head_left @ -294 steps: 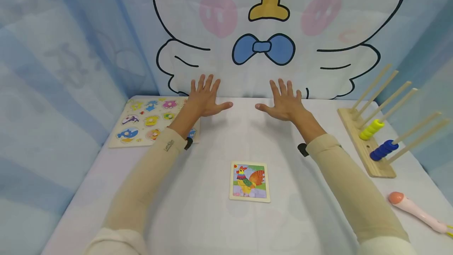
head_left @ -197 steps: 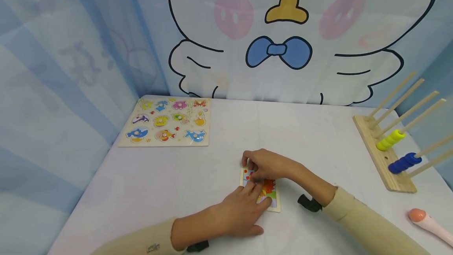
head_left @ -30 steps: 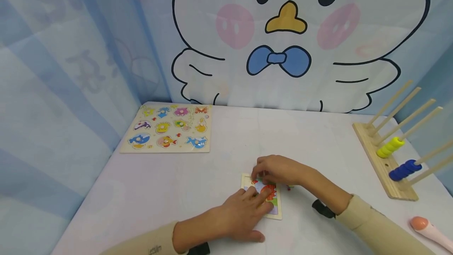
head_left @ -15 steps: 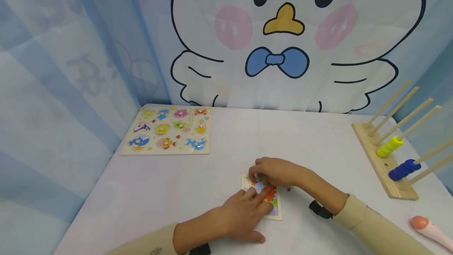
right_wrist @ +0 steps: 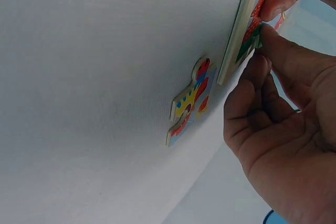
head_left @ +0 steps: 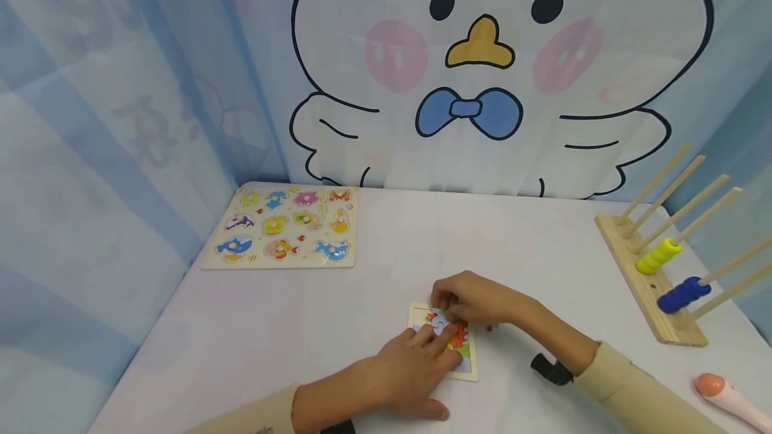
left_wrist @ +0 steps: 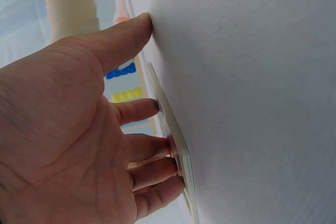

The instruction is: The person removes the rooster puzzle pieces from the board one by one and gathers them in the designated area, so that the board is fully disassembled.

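A small wooden jigsaw puzzle [head_left: 467, 367] with a rooster picture lies near the table's middle; its upper-left corner shows bare wood. My left hand [head_left: 410, 372] rests its spread fingertips on the picture, the thumb on the tabletop. Over the upper right edge, my right hand [head_left: 479, 297] pinches a puzzle piece [right_wrist: 256, 41] between thumb and forefinger, its other fingers curled. Most of that piece is hidden by the fingers. A loose puzzle piece [right_wrist: 190, 103], red, yellow and blue, lies on the table beside the frame, mostly behind the right hand in the head view.
A knobbed animal puzzle board [head_left: 283, 226] lies at the back left. On the right stands a wooden peg rack [head_left: 654, 286] with yellow and blue rings. A pink-and-white stick [head_left: 726, 397] lies at the right front. A printed curtain [head_left: 344, 52] hangs behind the table.
My hands have come from the back of the table to the rooster puzzle. One piece has come out onto the table. In the last second the right hand has shifted only slightly.
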`<state>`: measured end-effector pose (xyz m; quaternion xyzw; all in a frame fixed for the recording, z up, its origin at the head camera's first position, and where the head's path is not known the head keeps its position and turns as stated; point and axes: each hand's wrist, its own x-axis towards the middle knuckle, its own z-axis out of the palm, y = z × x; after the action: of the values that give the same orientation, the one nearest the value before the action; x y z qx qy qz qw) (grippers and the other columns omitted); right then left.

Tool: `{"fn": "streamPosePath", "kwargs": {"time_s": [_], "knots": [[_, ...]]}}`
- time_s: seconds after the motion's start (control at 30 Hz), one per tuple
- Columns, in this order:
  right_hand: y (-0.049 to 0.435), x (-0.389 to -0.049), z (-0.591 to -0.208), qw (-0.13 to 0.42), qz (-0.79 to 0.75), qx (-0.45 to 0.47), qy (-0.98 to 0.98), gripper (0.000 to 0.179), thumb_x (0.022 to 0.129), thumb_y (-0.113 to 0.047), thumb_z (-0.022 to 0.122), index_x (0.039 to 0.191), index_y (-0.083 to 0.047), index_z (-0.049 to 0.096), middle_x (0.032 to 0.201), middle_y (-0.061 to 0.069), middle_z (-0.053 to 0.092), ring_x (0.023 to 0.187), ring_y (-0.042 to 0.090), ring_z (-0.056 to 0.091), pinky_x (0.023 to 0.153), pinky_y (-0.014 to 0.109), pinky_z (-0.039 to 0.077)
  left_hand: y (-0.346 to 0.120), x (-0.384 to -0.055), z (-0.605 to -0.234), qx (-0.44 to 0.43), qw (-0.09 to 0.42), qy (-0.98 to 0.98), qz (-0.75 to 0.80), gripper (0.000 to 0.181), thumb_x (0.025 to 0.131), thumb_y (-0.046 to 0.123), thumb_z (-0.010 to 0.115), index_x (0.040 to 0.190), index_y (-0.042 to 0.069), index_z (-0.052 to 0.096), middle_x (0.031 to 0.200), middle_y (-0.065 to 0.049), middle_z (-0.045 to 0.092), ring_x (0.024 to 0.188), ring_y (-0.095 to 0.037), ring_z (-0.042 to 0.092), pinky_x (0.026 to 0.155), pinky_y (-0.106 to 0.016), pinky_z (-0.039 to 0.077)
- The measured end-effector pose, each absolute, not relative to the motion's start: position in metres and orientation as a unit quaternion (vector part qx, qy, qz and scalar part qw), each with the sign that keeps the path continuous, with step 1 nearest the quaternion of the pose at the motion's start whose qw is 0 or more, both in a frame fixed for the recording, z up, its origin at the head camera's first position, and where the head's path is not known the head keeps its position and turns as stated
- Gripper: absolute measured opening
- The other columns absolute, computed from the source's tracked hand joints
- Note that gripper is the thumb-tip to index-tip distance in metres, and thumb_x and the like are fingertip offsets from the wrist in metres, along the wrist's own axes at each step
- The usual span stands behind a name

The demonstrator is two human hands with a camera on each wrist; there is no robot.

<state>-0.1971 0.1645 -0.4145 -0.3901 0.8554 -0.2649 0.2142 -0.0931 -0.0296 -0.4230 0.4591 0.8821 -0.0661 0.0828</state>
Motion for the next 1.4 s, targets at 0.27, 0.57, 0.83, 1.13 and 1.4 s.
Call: {"fn": "streamPosePath", "kwargs": {"time_s": [0.27, 0.57, 0.83, 1.13, 1.4], "knots": [[0.169, -0.198, -0.416, 0.201, -0.277, -0.395, 0.852, 0.015, 0.086, -0.003, 0.070, 0.090, -0.016, 0.066, 0.077, -0.010, 0.059, 0.072, 0.007, 0.055, 0.067, 0.026, 0.048, -0.030, -0.092, -0.424, 0.462, 0.076, 0.881, -0.065, 0.072, 0.086, 0.074, 0.052, 0.141, 0.028, 0.041, 0.158, -0.006, 0.029, 0.125, -0.018, 0.037, 0.095, -0.032, 0.039], [0.172, -0.197, -0.416, 0.199, -0.288, -0.395, 0.849, 0.015, 0.088, -0.004, 0.068, 0.093, -0.018, 0.066, 0.077, -0.011, 0.061, 0.070, 0.007, 0.056, 0.065, 0.026, 0.048, -0.030, -0.093, -0.424, 0.463, 0.081, 0.880, -0.070, 0.073, 0.086, 0.074, 0.051, 0.141, 0.028, 0.040, 0.158, -0.005, 0.028, 0.125, -0.017, 0.036, 0.094, -0.031, 0.038], [0.177, -0.198, -0.418, 0.207, -0.307, -0.387, 0.845, 0.015, 0.090, -0.005, 0.067, 0.095, -0.019, 0.068, 0.078, -0.009, 0.064, 0.070, 0.009, 0.058, 0.063, 0.027, 0.049, -0.029, -0.093, -0.423, 0.462, 0.086, 0.880, -0.071, 0.074, 0.086, 0.075, 0.050, 0.143, 0.029, 0.039, 0.159, -0.005, 0.027, 0.127, -0.017, 0.035, 0.096, -0.033, 0.038], [0.180, -0.198, -0.420, 0.206, -0.322, -0.361, 0.851, 0.010, 0.088, -0.008, 0.071, 0.089, -0.018, 0.070, 0.077, -0.010, 0.065, 0.071, 0.008, 0.059, 0.066, 0.027, 0.049, -0.029, -0.093, -0.423, 0.458, 0.084, 0.882, -0.071, 0.072, 0.085, 0.074, 0.052, 0.141, 0.030, 0.041, 0.158, -0.004, 0.028, 0.124, -0.017, 0.036, 0.095, -0.032, 0.039], [0.184, -0.194, -0.423, 0.212, -0.353, -0.338, 0.846, 0.006, 0.087, -0.011, 0.073, 0.088, -0.016, 0.070, 0.075, -0.009, 0.065, 0.070, 0.010, 0.058, 0.066, 0.027, 0.047, -0.029, -0.092, -0.422, 0.459, 0.082, 0.882, -0.068, 0.072, 0.085, 0.074, 0.052, 0.141, 0.029, 0.041, 0.158, -0.004, 0.029, 0.124, -0.017, 0.037, 0.094, -0.033, 0.040]]}}
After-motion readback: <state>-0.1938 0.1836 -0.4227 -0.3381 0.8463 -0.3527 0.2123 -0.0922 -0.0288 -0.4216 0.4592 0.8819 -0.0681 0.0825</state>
